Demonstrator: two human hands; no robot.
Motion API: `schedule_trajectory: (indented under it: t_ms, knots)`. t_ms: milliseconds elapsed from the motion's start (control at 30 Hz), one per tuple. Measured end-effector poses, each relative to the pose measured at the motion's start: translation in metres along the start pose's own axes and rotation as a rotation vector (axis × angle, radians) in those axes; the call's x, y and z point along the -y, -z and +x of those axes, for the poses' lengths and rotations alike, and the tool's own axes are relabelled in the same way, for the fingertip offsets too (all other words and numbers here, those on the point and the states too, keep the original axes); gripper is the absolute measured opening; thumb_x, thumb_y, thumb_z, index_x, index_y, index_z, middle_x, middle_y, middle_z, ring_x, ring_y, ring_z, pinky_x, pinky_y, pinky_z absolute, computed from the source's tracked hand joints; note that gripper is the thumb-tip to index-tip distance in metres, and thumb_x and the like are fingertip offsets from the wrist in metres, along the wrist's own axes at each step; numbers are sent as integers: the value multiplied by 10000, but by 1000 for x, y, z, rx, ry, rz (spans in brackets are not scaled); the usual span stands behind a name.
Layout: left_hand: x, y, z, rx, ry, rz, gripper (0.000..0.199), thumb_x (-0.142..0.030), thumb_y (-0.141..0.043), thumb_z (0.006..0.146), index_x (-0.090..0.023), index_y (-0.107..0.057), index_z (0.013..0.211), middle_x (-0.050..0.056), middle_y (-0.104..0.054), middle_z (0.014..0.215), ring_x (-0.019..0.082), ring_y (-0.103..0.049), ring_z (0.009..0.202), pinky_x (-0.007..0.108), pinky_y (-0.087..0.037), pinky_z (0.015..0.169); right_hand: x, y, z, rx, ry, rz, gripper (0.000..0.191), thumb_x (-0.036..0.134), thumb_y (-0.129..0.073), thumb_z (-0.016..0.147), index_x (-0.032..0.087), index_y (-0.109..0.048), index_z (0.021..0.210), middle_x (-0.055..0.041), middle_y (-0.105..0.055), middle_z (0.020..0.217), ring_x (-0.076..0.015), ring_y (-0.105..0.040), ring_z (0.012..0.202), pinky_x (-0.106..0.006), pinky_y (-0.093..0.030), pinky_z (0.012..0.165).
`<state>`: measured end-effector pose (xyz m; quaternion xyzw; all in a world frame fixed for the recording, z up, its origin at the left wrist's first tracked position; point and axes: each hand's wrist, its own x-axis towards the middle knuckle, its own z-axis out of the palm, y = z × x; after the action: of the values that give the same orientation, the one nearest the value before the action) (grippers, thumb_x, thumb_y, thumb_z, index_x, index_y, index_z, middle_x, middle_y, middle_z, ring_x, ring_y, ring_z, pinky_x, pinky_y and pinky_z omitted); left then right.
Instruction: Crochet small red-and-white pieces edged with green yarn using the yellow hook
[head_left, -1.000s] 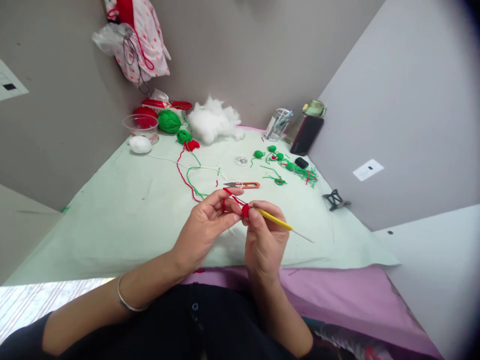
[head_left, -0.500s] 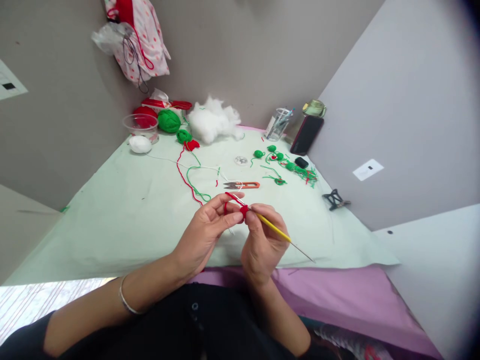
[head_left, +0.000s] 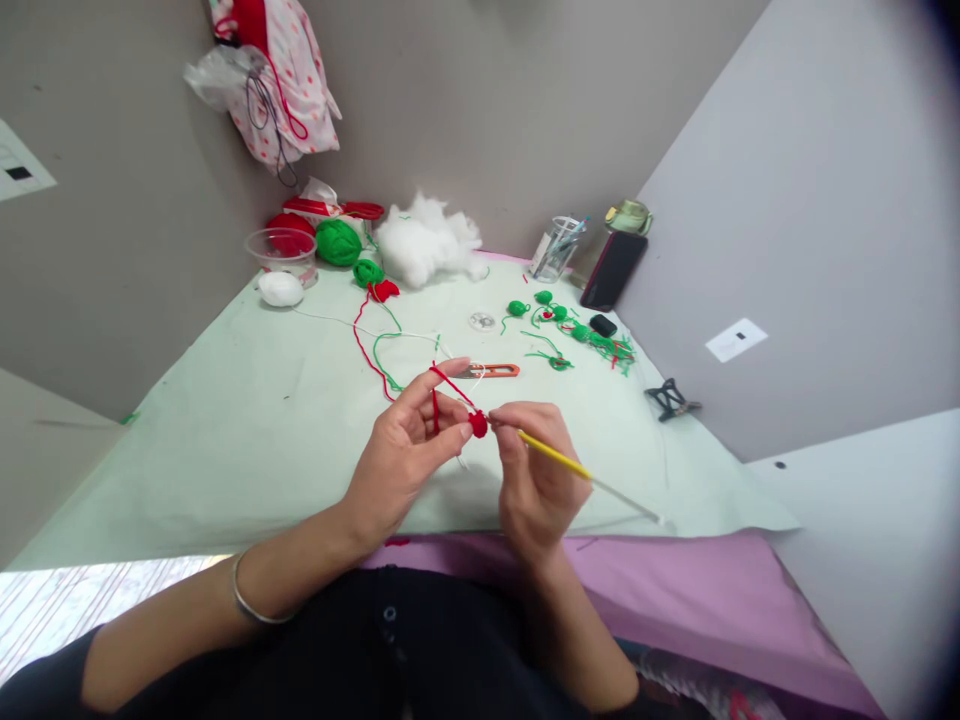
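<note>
My left hand point(head_left: 409, 440) pinches a small red crochet piece point(head_left: 478, 424) between thumb and fingers. Red yarn point(head_left: 456, 386) runs over its raised index finger and round another finger, down to the piece. In my right hand point(head_left: 540, 470) is a crochet hook point(head_left: 555, 455) with a yellow grip, held like a pen. Its tip end is at the right edge of the red piece; whether it sits in a stitch I cannot tell. Just beyond my left fingertips lie thread snips point(head_left: 495, 370) with orange handles, their blades partly hidden by the fingers.
Green yarn balls point(head_left: 339, 243), a clear tub point(head_left: 282, 250) and white stuffing point(head_left: 427, 240) stand at the back. Green crocheted bits point(head_left: 581, 332) lie at right, near a phone point(head_left: 615, 270) and a plastic cup point(head_left: 556, 250). A black stand point(head_left: 670, 399) is by the right wall.
My right hand has drawn the hook right and slightly down. My left hand has shifted left with the red piece, its index finger lifting and stretching the yarn.
</note>
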<state>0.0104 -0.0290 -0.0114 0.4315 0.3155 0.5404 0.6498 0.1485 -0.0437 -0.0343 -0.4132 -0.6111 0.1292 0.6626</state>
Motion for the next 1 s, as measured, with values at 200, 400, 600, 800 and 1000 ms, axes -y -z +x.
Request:
schedule_trajectory:
  t_ms: [200,400,600,800,1000]
  knots:
    - [-5,0,0,17,188,-91,568,-233,-816,822,-240,-671,1371,-20,-643,837,126,-563,792,259,-431,761,-2,-4,-3,-63,116,-60,288,162,-674,949,361,-782,1127,-45,-796,1102,-229,-746,999,-425,-610,843]
    - [-13,5,3,96,219,-77,475,-253,-786,850,-252,-722,1320,6,-662,876,163,-564,850,292,-413,790,1,7,8,44,-299,396,142,355,-642,996,284,-763,971,-24,-799,924,-163,-698,713,-340,-577,670]
    - [-18,9,4,102,133,29,424,-253,-797,844,-231,-751,1264,-14,-607,814,145,-530,804,266,-404,742,7,17,9,93,-275,383,197,341,-561,1040,262,-736,995,-26,-791,926,-149,-712,679,-331,-585,674]
    - [-12,11,2,92,12,131,435,-256,-793,875,-255,-719,1304,-20,-642,823,148,-583,820,278,-470,839,3,18,-6,148,216,-74,324,161,-586,990,327,-710,1239,-56,-807,1088,-216,-774,933,-390,-637,779]
    - [-9,11,0,80,-182,342,364,-225,-759,908,-260,-736,1270,10,-709,898,208,-664,1051,352,-449,1067,-7,14,-14,87,291,-93,373,153,-582,991,321,-666,1313,-72,-790,1124,-210,-768,969,-383,-660,774]
